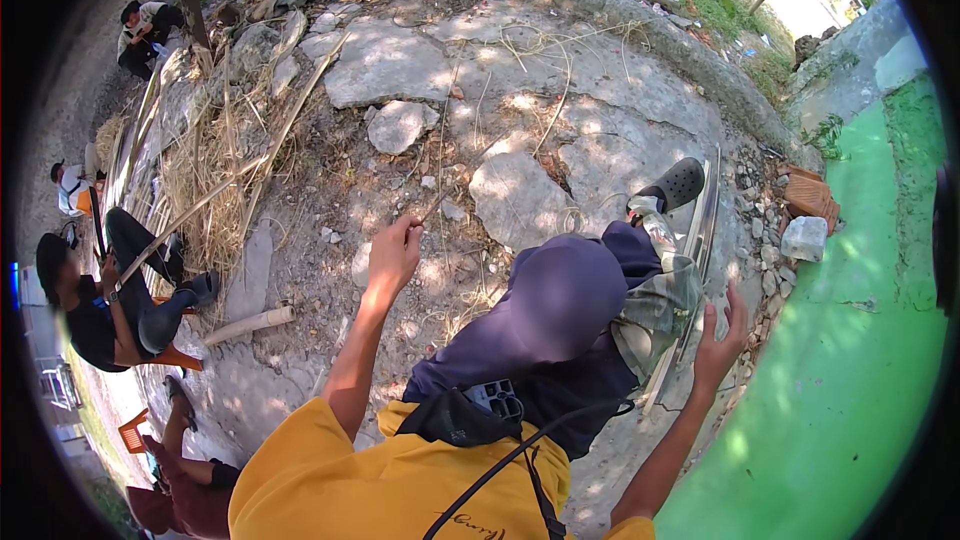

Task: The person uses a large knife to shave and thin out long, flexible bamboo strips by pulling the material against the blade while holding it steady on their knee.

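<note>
Here the left hand is raised over the cracked concrete ground, its fingers pinched shut on the lower end of a thin dry stick that slants up and to the right from the fingertips, over the broken slabs and scattered stones. The right hand is lifted at the right side, its fingers spread open and holding nothing, just beside a long flat metal strip that runs along the ground toward the green painted surface. Between the two hands lie the person's legs in dark blue trousers, one foot in a black perforated clog touching the strip's upper part. A yellow shirt fills the lower edge, with a black pouch and cord hanging at the chest. Near the left edge of the ground sits a pile of dry straw and long split canes, and a short pale tube lies below it. Other people sit well apart at the left, one in black clothes on an orange stool. A pale stone block rests by the green surface's edge.
</note>
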The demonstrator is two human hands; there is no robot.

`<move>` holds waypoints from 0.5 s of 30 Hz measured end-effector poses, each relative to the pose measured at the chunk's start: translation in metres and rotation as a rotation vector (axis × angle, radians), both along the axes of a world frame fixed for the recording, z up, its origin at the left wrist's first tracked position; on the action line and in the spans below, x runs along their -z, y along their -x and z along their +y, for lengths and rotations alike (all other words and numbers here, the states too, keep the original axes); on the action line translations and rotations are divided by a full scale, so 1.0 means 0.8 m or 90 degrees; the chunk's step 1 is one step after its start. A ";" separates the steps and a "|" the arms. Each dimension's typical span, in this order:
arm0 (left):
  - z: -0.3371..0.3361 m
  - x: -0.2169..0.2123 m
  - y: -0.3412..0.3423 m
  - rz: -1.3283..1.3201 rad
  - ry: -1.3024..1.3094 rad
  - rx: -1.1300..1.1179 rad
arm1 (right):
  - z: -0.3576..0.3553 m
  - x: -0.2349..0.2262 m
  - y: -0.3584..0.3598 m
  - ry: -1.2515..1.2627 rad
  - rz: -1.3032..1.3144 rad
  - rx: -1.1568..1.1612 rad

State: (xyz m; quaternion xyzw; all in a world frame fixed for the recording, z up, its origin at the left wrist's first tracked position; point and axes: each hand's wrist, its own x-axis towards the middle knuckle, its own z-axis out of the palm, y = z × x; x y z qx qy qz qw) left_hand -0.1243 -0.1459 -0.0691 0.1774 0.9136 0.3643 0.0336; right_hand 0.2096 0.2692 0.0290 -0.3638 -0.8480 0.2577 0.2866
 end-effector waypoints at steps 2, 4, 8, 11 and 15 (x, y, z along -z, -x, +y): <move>0.009 0.028 -0.002 -0.027 -0.014 0.007 | -0.039 -0.002 0.014 -0.007 -0.044 -0.079; 0.026 0.038 -0.003 -0.045 -0.016 0.010 | -0.051 0.002 0.013 -0.014 -0.084 -0.156; 0.043 0.050 -0.002 -0.135 -0.075 0.036 | -0.058 0.030 -0.012 -0.125 -0.033 -0.084; 0.029 0.097 0.017 -0.052 -0.055 0.066 | -0.064 0.032 -0.017 -0.127 0.012 -0.030; 0.035 0.134 0.073 0.017 0.005 0.116 | -0.063 0.037 -0.040 -0.105 0.029 0.071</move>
